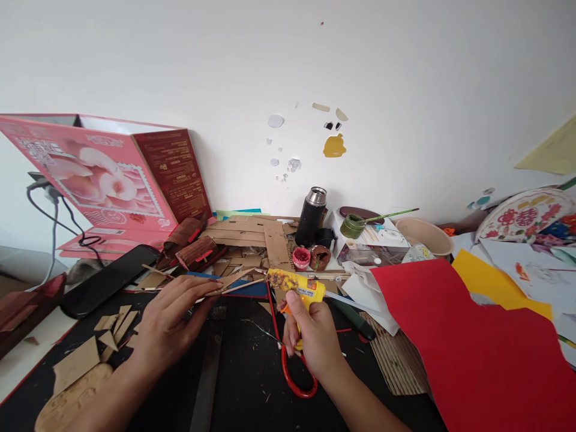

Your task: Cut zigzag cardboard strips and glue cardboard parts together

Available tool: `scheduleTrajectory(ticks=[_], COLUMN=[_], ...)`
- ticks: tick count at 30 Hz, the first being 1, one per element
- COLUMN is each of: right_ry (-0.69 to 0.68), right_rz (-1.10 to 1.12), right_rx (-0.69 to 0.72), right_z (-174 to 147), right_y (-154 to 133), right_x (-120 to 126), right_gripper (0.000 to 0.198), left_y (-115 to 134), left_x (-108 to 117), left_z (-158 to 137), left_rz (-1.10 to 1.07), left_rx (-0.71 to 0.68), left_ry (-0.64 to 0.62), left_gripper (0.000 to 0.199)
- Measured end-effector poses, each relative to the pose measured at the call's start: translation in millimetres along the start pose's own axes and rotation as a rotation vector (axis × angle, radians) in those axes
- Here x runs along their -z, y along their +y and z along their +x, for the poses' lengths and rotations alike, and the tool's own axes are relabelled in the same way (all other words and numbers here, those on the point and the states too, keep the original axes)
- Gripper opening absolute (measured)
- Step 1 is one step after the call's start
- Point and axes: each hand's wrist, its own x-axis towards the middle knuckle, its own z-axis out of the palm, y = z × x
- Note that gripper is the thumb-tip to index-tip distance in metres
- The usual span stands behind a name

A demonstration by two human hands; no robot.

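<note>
My right hand (310, 330) is wrapped round a yellow hot glue gun (290, 282), its nozzle pointing left. A white glue stick (346, 299) juts from the gun's back end. My left hand (175, 318) pinches thin cardboard strips (238, 282), whose right ends lie close to the nozzle; whether they touch I cannot tell. Under the right hand shows the red handle of a pair of scissors (299, 384). A metal ruler (207, 372) lies on the black work surface between my hands.
Cardboard scraps (101, 348) lie at the left, near a black phone (108, 281). Behind stand a black thermos (311, 216), a red paint jar (301, 258) and a green paint jar (352, 226). Red paper (472, 336) covers the right side; a pink box (112, 174) leans at the wall.
</note>
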Motion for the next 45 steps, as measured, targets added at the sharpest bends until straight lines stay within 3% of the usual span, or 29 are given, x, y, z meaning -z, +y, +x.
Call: scheduleTrajectory(ticks=[45], right_ry=[-0.054], right_rz=[-0.002], right_rx=[-0.006], right_z=[-2], right_y=[10], right_x=[-1], right_gripper=[0.075], left_y=[0], left_x=[2], left_z=[1], left_rz=[0.043], left_rx=[-0.008], left_ry=[-0.003], left_gripper=[0.018])
